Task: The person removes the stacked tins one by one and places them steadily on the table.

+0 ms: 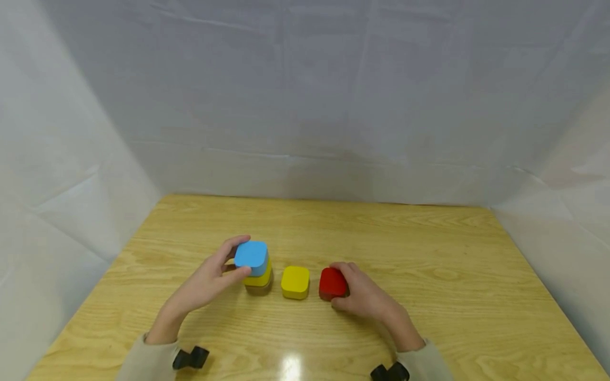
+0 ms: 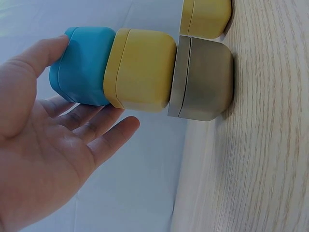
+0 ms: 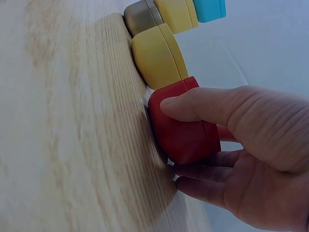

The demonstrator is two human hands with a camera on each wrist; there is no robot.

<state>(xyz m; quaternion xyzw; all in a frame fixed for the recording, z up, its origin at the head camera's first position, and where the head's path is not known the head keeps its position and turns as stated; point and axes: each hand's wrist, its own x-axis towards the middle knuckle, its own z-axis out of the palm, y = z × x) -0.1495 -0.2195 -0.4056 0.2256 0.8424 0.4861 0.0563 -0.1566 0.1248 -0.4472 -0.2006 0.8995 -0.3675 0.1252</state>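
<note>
On wooden table [image 1: 419, 243], smooth-block stack [image 1: 258, 279] stood three high; two more unstacked.
Left hand [image 1: 206, 283] pinched rounded blue block [image 1: 251, 255] atop yellow block [image 2: 147, 70], brown block [image 2: 207, 79]; right hand [image 1: 368, 297] gripped rounded red block [image 1: 331, 284] near loose yellow block [image 1: 295, 282].

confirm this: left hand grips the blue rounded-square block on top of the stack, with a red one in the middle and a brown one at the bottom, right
The middle colour is wrong: the left wrist view shows a yellow rounded-square block there, not red. The left hand does grip the blue block on top, and the brown block is at the bottom.
</note>
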